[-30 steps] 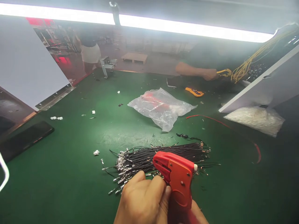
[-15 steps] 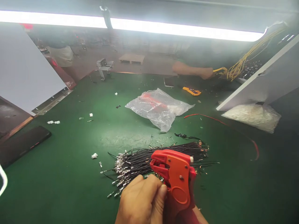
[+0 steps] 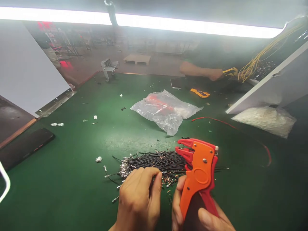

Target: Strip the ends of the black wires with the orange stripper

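Observation:
An orange and red wire stripper [image 3: 201, 163] is gripped by its handles in my right hand [image 3: 204, 215], its jaws apart and pointing left. My left hand [image 3: 141, 195] is closed, thumb against the bent forefinger; whatever the fingers may pinch is too small or hidden to make out. Beyond both hands a bundle of black wires [image 3: 154, 160] lies across the green table [image 3: 72, 179], silvery terminals at its left end. Small copper-coloured bits are scattered between the bundle and my hands.
Behind the bundle lies a clear plastic bag [image 3: 166, 110] with something red inside. A thin red wire [image 3: 221, 122] curves at the right, near a white filled bag [image 3: 267, 120]. A dark phone-like object [image 3: 26, 147] rests left. A co-worker's forearm [image 3: 202, 70] shows at the back.
The wire stripper and my right hand have moved right, away from my left hand, and the tool's jaws have opened. My left hand has shifted slightly left and up.

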Available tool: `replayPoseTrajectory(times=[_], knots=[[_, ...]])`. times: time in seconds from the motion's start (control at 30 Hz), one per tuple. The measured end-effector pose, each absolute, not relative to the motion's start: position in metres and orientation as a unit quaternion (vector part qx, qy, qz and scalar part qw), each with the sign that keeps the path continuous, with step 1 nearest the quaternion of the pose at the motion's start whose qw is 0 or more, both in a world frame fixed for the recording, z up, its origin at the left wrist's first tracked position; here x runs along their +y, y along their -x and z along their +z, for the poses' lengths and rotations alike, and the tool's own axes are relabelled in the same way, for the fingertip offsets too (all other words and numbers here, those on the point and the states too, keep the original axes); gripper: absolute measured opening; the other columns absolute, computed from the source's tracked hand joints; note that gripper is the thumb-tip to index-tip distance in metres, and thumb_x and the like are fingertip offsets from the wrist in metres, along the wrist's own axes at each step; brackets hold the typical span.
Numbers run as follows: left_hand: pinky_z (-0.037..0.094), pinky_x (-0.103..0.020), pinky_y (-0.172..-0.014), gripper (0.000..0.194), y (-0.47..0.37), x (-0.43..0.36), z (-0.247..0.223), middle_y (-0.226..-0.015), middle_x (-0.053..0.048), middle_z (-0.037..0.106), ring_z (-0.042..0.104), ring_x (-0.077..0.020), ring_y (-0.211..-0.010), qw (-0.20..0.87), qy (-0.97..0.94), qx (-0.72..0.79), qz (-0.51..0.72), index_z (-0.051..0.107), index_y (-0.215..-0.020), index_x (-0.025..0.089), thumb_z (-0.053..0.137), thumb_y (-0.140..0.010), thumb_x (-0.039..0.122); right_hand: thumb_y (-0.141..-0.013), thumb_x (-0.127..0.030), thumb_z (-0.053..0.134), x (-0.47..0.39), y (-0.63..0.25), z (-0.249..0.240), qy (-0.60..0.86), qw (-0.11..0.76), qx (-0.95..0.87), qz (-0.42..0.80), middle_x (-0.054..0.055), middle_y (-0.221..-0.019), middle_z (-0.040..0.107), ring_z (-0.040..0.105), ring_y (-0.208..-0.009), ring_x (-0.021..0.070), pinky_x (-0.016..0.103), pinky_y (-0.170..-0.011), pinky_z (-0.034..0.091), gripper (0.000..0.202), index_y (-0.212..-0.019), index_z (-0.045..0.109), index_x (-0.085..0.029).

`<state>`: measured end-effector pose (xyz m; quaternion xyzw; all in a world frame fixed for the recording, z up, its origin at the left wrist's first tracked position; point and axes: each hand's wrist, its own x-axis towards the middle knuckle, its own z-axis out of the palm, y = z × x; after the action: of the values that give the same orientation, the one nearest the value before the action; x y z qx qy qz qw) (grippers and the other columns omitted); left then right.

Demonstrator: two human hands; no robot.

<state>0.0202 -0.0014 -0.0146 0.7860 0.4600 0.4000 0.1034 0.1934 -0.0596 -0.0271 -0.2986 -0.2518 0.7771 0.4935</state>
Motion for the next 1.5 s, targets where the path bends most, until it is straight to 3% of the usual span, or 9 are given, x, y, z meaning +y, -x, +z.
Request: replayPoseTrajectory(times=[0.23,0.37,0.6,0.77,0.87,0.97,1.13,1.33,1.5], knots=[[0.055,-0.036,-0.073,0.044,-0.022,0.003,-0.025,-0.097,-0.011,0.063,0.057,-0.022,-0.088,0.018,-0.822,0.458,0.337,0.056,-0.126,0.01,0.046,-0.086,-0.004,-0.09,-0.045,0.063,-0.05,-0.208,-0.018,0.293,0.536,-0.268,0.745,0.004,-0.088,0.067,0.066,-0.08,0.022,0.037,-0.074,0.05,0.035,-0.119,0.058,-0.026],[0.052,-0.041,-0.085,0.038,-0.021,0.001,-0.022,-0.108,-0.011,0.056,0.051,-0.0244,-0.103,0.008,-0.828,0.45,0.335,0.062,-0.107,0.016,0.048,-0.081,-0.008,-0.09,-0.044,0.062,-0.05,-0.213,-0.018,0.304,0.547,-0.282,0.727,0.004,-0.089,0.067,0.064,-0.08,0.0224,0.037,-0.074,0.05,0.034,-0.119,0.058,-0.027],[0.048,-0.034,-0.061,0.007,-0.029,-0.008,-0.01,-0.082,-0.007,0.058,0.05,-0.0207,-0.075,0.127,-0.887,0.355,0.268,0.058,-0.078,0.017,0.057,-0.082,0.01,-0.093,-0.041,0.057,-0.043,-0.228,-0.01,0.361,0.582,-0.322,0.654,0.003,-0.086,0.067,0.062,-0.079,0.0242,0.038,-0.074,0.049,0.027,-0.117,0.056,-0.03],[0.036,-0.031,-0.053,0.02,-0.037,-0.014,-0.017,-0.071,-0.001,0.056,0.047,-0.0167,-0.065,0.107,-0.934,0.237,0.243,0.053,-0.069,0.02,0.07,-0.079,0.025,-0.095,-0.037,0.052,-0.038,-0.237,-0.012,0.369,0.61,-0.329,0.619,0.002,-0.088,0.066,0.06,-0.083,0.0235,0.038,-0.077,0.05,0.022,-0.116,0.057,-0.03],[0.03,-0.03,-0.051,0.021,-0.044,-0.019,-0.025,-0.063,0.004,0.05,0.044,-0.0137,-0.058,0.049,-0.941,0.158,0.296,0.054,-0.069,0.022,0.07,-0.081,0.019,-0.096,-0.033,0.05,-0.037,-0.237,-0.016,0.378,0.616,-0.33,0.607,0.003,-0.089,0.066,0.06,-0.083,0.0233,0.038,-0.078,0.051,0.022,-0.117,0.056,-0.029],[0.041,-0.03,-0.062,0.006,-0.044,-0.019,-0.026,-0.072,-0.001,0.058,0.052,-0.0175,-0.069,0.016,-0.917,0.242,0.318,0.063,-0.085,0.019,0.06,-0.086,0.013,-0.097,-0.031,0.049,-0.037,-0.235,-0.017,0.384,0.624,-0.333,0.593,0.003,-0.091,0.066,0.06,-0.085,0.0229,0.037,-0.079,0.051,0.023,-0.119,0.054,-0.029],[0.048,-0.039,-0.087,0.015,-0.037,-0.01,-0.028,-0.103,-0.011,0.064,0.054,-0.0276,-0.103,0.026,-0.893,0.369,0.256,0.065,-0.098,0.016,0.061,-0.085,0.01,-0.098,-0.032,0.048,-0.037,-0.238,-0.016,0.399,0.626,-0.331,0.583,0.003,-0.089,0.066,0.062,-0.084,0.0231,0.037,-0.08,0.052,0.021,-0.116,0.057,-0.029],[0.041,-0.041,-0.091,0.018,-0.044,-0.013,-0.05,-0.104,-0.007,0.062,0.051,-0.0258,-0.103,0.038,-0.871,0.422,0.25,0.063,-0.088,0.02,0.067,-0.08,0.005,-0.097,-0.033,0.049,-0.036,-0.242,-0.018,0.39,0.632,-0.332,0.582,0.004,-0.089,0.068,0.065,-0.086,0.0227,0.037,-0.08,0.055,0.022,-0.116,0.058,-0.028],[0.036,-0.037,-0.091,0.018,-0.048,-0.016,-0.057,-0.1,-0.005,0.061,0.05,-0.0224,-0.098,0.074,-0.865,0.433,0.243,0.06,-0.086,0.019,0.06,-0.085,0.001,-0.095,-0.031,0.057,-0.035,-0.24,-0.018,0.39,0.654,-0.297,0.576,0.002,-0.091,0.069,0.065,-0.095,0.0236,0.037,-0.08,0.056,0.021,-0.116,0.056,-0.029]])
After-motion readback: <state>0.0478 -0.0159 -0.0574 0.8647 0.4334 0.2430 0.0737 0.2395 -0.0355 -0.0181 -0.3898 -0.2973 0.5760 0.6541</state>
